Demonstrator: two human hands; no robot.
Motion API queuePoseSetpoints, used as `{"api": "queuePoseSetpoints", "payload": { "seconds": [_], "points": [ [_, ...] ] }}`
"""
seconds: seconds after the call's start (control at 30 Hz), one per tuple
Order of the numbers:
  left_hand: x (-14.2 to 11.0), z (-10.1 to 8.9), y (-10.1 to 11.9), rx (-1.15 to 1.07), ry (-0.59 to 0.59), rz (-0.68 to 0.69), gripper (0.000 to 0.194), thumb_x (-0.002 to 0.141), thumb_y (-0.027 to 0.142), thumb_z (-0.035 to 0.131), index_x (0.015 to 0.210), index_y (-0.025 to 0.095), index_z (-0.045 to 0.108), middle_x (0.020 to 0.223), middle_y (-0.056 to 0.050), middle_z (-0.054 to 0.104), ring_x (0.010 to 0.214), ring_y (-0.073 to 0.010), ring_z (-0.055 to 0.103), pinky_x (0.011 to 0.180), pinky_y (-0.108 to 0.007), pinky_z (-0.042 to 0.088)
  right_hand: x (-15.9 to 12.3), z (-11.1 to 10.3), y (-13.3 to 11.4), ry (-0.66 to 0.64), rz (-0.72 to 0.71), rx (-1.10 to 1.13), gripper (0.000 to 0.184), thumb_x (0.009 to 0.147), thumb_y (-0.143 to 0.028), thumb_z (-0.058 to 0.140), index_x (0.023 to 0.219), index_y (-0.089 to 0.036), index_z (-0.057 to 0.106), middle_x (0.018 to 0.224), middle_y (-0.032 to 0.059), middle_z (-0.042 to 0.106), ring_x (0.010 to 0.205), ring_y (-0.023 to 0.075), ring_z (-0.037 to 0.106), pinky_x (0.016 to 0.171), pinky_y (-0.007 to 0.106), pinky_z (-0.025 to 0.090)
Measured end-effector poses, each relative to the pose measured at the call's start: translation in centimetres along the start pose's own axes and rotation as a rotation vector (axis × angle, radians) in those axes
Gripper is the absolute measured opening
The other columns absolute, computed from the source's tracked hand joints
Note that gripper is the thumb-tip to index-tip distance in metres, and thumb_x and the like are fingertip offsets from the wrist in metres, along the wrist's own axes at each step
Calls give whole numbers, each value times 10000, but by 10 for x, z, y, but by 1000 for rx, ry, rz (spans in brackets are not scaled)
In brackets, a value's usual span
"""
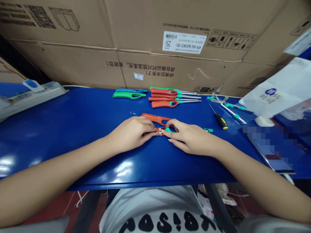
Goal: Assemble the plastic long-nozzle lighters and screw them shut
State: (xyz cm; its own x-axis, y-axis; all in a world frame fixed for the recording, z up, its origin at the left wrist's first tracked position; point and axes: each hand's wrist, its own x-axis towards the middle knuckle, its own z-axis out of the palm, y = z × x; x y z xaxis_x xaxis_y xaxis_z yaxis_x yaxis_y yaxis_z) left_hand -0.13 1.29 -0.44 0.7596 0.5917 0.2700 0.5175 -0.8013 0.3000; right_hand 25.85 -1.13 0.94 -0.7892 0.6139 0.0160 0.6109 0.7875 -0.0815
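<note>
An opened orange lighter half (159,132) with small inner parts lies on the blue table between my hands. My left hand (137,131) pinches at its left end, thumb and fingers together. On its right, my right hand (187,136) has its fingers bent over the lighter half, touching it near a teal trigger (170,129). A second orange shell half (155,117) lies just beyond, its inner side up. A teal tip (208,130) shows past my right hand. What sits under my fingertips is partly hidden.
Several orange lighters (164,104) with metal rods lie at the back, beside green and blue shells (128,94). To the right are a screwdriver (221,121), loose rod parts (233,113), a phone (272,152) and a white bag (274,90). A power strip (36,97) stands left, before a cardboard box (136,38).
</note>
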Motion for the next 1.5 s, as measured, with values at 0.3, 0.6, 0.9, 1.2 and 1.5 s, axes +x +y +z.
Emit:
{"api": "queuePoseSetpoints", "payload": {
  "seconds": [0.3,0.6,0.9,1.2,1.5],
  "points": [
    [-1,-7,3,77,-35,-16,186,1000,285,548,1037,196,707,994,-61,756,912,-232,707,819,-349,490,1,10,19,199,137,187,381,979,-167,462,1295,-208,672,1235,106,602,868,176,644,763,312,527],
    [-2,-6,7,86,-90,29,279,973,180,482,1221,208,607,1208,-66,686,1095,-249,638,909,-374,480,4,7,24,324,248,334,77,878,-178,645,908,-188,715,904,18,691,671,113,553,618,248,398],
    [-3,-2,4,167,-117,96,438,969,157,456,1338,325,623,1289,-66,638,1121,-272,605,875,-401,450,4,4,19,174,294,385,79,873,-147,659,878,-177,731,915,35,701,710,123,594,661,253,415],
    [-3,0,1,170,-121,105,457,958,146,456,1339,324,637,1289,-75,635,1128,-275,592,876,-413,452,3,4,27,178,191,466,140,874,-81,623,881,-157,740,900,54,697,734,134,616,686,250,446],
    [-4,1,0,170,-133,116,466,963,144,457,1367,312,620,1300,-90,619,1164,-301,573,925,-454,465,4,5,29,168,293,564,109,838,-127,645,862,-162,746,811,24,684,627,105,549,599,229,405]
  ]
}}
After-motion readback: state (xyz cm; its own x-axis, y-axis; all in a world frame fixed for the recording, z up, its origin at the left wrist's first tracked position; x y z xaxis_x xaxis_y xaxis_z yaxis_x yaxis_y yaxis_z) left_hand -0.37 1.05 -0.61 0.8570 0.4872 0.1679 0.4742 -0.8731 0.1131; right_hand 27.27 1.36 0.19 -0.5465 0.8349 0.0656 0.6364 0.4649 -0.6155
